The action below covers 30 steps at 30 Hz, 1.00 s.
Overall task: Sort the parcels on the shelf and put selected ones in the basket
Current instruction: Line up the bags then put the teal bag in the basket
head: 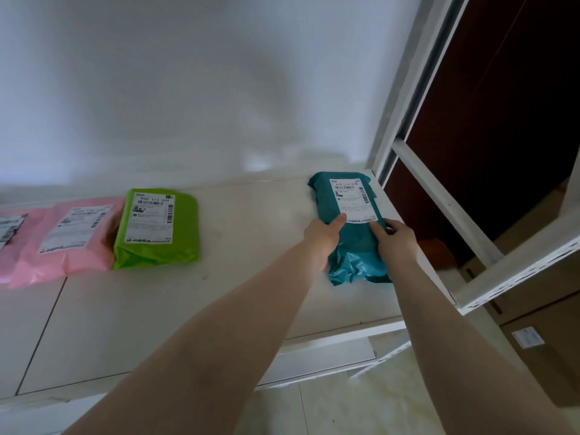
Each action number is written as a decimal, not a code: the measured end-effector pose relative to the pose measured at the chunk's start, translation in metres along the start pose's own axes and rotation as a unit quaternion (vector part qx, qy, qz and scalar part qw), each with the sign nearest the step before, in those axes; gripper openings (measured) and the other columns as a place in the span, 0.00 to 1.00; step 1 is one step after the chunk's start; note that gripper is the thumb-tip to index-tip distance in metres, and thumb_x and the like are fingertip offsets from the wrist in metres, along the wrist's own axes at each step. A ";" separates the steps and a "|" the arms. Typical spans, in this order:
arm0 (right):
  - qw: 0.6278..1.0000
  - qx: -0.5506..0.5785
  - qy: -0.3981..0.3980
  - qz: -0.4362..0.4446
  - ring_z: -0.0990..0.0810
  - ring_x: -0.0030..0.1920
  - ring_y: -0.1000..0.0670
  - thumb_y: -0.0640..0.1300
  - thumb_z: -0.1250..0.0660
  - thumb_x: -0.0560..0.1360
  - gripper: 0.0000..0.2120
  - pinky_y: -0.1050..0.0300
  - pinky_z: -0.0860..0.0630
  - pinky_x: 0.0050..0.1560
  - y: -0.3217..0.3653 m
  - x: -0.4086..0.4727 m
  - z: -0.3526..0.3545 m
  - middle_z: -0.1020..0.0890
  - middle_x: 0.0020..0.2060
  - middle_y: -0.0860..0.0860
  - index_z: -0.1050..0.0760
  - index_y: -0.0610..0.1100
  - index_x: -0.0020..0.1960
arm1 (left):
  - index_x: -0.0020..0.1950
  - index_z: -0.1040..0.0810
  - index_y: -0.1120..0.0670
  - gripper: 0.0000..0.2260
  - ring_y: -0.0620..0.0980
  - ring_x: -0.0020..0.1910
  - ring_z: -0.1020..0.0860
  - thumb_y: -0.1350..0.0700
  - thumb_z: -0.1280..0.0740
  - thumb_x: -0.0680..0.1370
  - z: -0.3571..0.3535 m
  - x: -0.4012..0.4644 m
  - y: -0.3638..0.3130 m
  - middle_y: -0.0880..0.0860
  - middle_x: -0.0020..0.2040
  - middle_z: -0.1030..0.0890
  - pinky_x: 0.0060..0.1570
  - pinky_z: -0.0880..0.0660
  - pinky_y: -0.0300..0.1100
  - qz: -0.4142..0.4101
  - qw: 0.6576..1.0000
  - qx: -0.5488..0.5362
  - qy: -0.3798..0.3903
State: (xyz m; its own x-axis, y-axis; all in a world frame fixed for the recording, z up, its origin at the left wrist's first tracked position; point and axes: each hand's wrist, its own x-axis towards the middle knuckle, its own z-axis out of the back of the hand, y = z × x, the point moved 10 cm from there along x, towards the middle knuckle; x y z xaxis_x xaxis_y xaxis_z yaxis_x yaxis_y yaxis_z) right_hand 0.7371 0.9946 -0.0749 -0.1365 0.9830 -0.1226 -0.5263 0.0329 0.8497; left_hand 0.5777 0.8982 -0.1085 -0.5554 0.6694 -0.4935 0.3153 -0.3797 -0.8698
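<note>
**2 hands on the teal parcel at the shelf's right end**

While both arms reach up from the bottom of the frame, the left hand and right hand meet on the teal parcel, which lies flat right of centre in the frame, at the right end of the shelf. Each grip is on that parcel: the left hand's thumb presses the lower left corner of its white label, with the rest of the hand against the parcel's left side, and the right hand's thumb lies on the label's lower right corner while its fingers curl round the parcel's right edge. How the left fingers lie under or beside the bag cannot be made out.

Left of centre, well apart from the teal one, a green parcel lies flat on the same shelf with its label up. Just beside it, touching its left edge, is a pink parcel, and at the far left edge of the frame a second pink parcel partly overlaps with that one.

A white wall fills the upper left of the frame. At the right, a white shelf frame runs diagonally, with a brown carton at the lower right.
</note>
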 end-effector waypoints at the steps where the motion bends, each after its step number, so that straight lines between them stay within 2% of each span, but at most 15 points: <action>1: 1.000 0.004 0.000 0.008 0.20 0.59 0.42 0.49 0.33 0.78 0.20 0.46 0.23 0.60 0.003 -0.005 -0.004 0.19 0.61 0.44 0.25 0.42 0.67 | 0.63 0.24 0.62 0.26 0.58 0.51 0.18 0.43 0.31 0.74 0.004 0.001 0.001 0.59 0.58 0.19 0.55 0.20 0.53 -0.006 1.000 -0.014 -0.001; 6: 0.999 0.049 0.022 0.012 0.20 0.55 0.45 0.46 0.31 0.77 0.19 0.51 0.22 0.55 0.013 -0.033 -0.044 0.19 0.60 0.44 0.25 0.42 0.67 | 0.59 0.25 0.57 0.37 0.57 0.46 0.16 0.37 0.26 0.58 0.055 0.021 0.014 0.58 0.53 0.17 0.46 0.18 0.54 -0.034 0.997 -0.042 -0.051; 7: 0.998 0.059 0.028 0.013 0.20 0.53 0.46 0.46 0.31 0.77 0.19 0.52 0.22 0.53 0.017 -0.039 -0.053 0.19 0.60 0.45 0.24 0.42 0.66 | 0.58 0.26 0.57 0.34 0.56 0.46 0.16 0.38 0.24 0.60 0.070 0.011 0.007 0.57 0.52 0.18 0.47 0.18 0.54 -0.040 0.996 -0.041 -0.065; 10: 0.994 0.102 0.045 0.022 0.21 0.48 0.50 0.45 0.30 0.77 0.18 0.57 0.24 0.47 0.036 -0.061 -0.081 0.19 0.58 0.47 0.24 0.42 0.65 | 0.56 0.32 0.56 0.21 0.53 0.49 0.20 0.53 0.24 0.71 0.119 -0.022 -0.013 0.53 0.49 0.23 0.51 0.20 0.50 -0.054 0.992 -0.030 -0.108; 12: 0.987 0.147 0.052 0.040 0.21 0.45 0.53 0.44 0.30 0.76 0.18 0.61 0.24 0.44 0.056 -0.080 -0.097 0.20 0.58 0.48 0.25 0.42 0.65 | 0.58 0.33 0.56 0.20 0.54 0.50 0.22 0.58 0.25 0.72 0.149 -0.035 -0.019 0.55 0.53 0.24 0.51 0.21 0.49 -0.051 0.991 -0.051 -0.115; 14: 0.980 0.185 0.063 0.049 0.21 0.46 0.55 0.46 0.29 0.76 0.20 0.59 0.23 0.47 0.073 -0.100 -0.111 0.21 0.59 0.48 0.27 0.43 0.66 | 0.61 0.32 0.58 0.22 0.52 0.48 0.22 0.61 0.25 0.72 0.179 -0.051 -0.024 0.56 0.56 0.23 0.44 0.22 0.47 -0.044 0.990 -0.080 -0.108; 16: 0.973 0.211 0.090 0.033 0.21 0.52 0.51 0.50 0.28 0.75 0.25 0.53 0.22 0.54 0.085 -0.121 -0.124 0.23 0.61 0.49 0.30 0.45 0.69 | 0.64 0.31 0.58 0.25 0.50 0.47 0.23 0.62 0.25 0.72 0.213 -0.072 -0.027 0.55 0.58 0.22 0.40 0.25 0.42 -0.041 0.989 -0.095 -0.103; 18: 0.961 0.241 0.136 0.010 0.21 0.57 0.49 0.52 0.28 0.74 0.30 0.48 0.21 0.59 0.095 -0.142 -0.138 0.22 0.61 0.49 0.32 0.46 0.72 | 0.67 0.31 0.57 0.27 0.50 0.49 0.23 0.62 0.25 0.71 0.243 -0.093 -0.026 0.54 0.60 0.22 0.43 0.25 0.44 -0.047 0.988 -0.114 -0.093; 20: 0.947 0.257 0.193 0.009 0.18 0.55 0.48 0.51 0.27 0.74 0.29 0.46 0.19 0.57 0.110 -0.168 -0.152 0.19 0.60 0.48 0.30 0.47 0.71 | 0.69 0.32 0.57 0.29 0.51 0.52 0.22 0.64 0.25 0.71 0.269 -0.114 -0.022 0.54 0.62 0.22 0.49 0.24 0.47 -0.054 0.987 -0.127 -0.082; 23: 0.929 0.278 0.245 0.014 0.16 0.53 0.47 0.47 0.27 0.74 0.25 0.49 0.17 0.50 0.126 -0.204 -0.167 0.17 0.57 0.47 0.27 0.47 0.69 | 0.72 0.32 0.57 0.30 0.51 0.55 0.22 0.65 0.26 0.72 0.300 -0.140 -0.014 0.53 0.64 0.23 0.53 0.24 0.48 -0.065 0.986 -0.136 -0.069; 28: 0.914 0.300 0.272 0.024 0.17 0.55 0.47 0.46 0.25 0.71 0.27 0.45 0.18 0.53 0.137 -0.248 -0.177 0.17 0.58 0.51 0.28 0.50 0.69 | 0.73 0.31 0.56 0.30 0.53 0.58 0.21 0.61 0.26 0.72 0.333 -0.171 -0.010 0.52 0.63 0.21 0.56 0.22 0.50 -0.085 0.987 -0.125 -0.053; 30: 0.910 0.310 0.274 0.034 0.16 0.54 0.49 0.46 0.25 0.69 0.27 0.49 0.17 0.50 0.141 -0.263 -0.178 0.16 0.56 0.53 0.27 0.52 0.67 | 0.72 0.30 0.55 0.29 0.53 0.58 0.21 0.60 0.26 0.72 0.344 -0.181 -0.011 0.52 0.63 0.21 0.56 0.21 0.50 -0.100 0.986 -0.121 -0.053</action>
State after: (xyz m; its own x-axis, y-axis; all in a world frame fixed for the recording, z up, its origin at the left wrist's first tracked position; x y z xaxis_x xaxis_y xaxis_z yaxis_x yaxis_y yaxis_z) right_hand 0.5496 0.7090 -0.0141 -0.6389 0.7542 -0.1518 0.0500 0.2376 0.9701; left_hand 0.4101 0.5612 -0.0099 -0.6978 0.6407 -0.3203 0.3582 -0.0751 -0.9306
